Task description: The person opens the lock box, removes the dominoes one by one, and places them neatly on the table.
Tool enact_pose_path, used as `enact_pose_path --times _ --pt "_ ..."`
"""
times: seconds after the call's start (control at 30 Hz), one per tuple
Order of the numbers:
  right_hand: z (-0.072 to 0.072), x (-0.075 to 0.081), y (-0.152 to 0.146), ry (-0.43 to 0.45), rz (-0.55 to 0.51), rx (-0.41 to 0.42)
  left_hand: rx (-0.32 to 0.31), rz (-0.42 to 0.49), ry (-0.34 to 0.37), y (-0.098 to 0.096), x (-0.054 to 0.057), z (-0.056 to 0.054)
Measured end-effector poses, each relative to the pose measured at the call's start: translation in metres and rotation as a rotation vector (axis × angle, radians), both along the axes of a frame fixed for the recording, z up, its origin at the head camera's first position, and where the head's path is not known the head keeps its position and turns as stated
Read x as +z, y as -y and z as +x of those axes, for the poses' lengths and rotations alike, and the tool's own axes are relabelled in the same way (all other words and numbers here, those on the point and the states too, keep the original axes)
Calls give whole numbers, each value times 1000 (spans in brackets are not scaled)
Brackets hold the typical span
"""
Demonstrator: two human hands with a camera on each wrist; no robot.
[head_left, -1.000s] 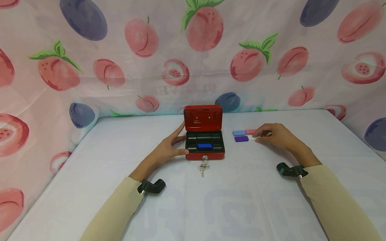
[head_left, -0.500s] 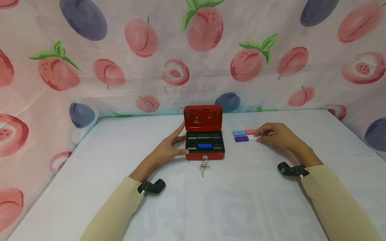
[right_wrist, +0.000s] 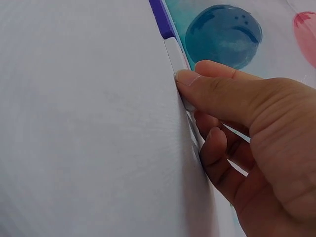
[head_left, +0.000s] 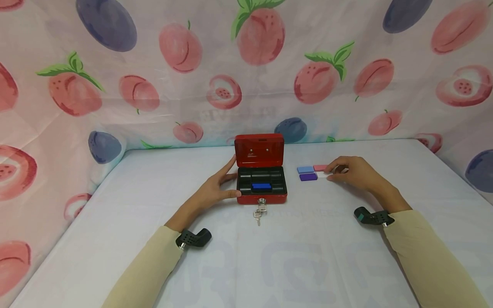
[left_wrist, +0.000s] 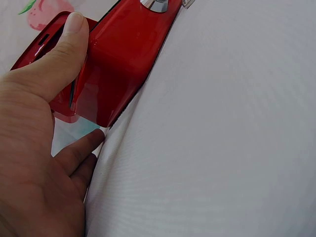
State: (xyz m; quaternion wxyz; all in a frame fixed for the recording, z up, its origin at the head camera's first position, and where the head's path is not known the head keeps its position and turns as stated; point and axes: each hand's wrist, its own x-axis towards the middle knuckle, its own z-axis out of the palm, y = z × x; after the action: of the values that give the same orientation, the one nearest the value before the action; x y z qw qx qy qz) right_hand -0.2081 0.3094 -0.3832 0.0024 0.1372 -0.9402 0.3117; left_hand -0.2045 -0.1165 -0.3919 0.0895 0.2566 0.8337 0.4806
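Observation:
A red cash box (head_left: 275, 199) stands on the table with its lid (head_left: 259, 155) raised. In its black tray (head_left: 271, 176) lies a blue block (head_left: 262, 186). My left hand (head_left: 209, 191) is spread along the box's left side, fairly straight fingers toward the lid; the thumb (left_wrist: 64, 54) rests on the front left corner. To the right of the box, my right hand (head_left: 356, 173) pinches a white block (right_wrist: 174, 52) by its right end between thumb and fingers. That block lies low at the table, beside a purple block (head_left: 308, 176), its right end hidden by the fingers.
Two keys (head_left: 257, 215) hang from the lock at the box's front. A light blue block (head_left: 305, 170) and a pink block (head_left: 319, 168) lie behind the purple and white ones. A fruit-patterned curtain (head_left: 185, 98) rises behind the white table (head_left: 231, 265).
My right hand has shifted very slightly to the right at the white block. The left hand and the box stay where they were.

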Motion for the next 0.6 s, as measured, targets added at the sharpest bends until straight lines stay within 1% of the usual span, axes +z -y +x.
enact_pose_path --times 0.6 --pt "0 0 0 8 -3 3 -4 3 0 0 -1 -1"
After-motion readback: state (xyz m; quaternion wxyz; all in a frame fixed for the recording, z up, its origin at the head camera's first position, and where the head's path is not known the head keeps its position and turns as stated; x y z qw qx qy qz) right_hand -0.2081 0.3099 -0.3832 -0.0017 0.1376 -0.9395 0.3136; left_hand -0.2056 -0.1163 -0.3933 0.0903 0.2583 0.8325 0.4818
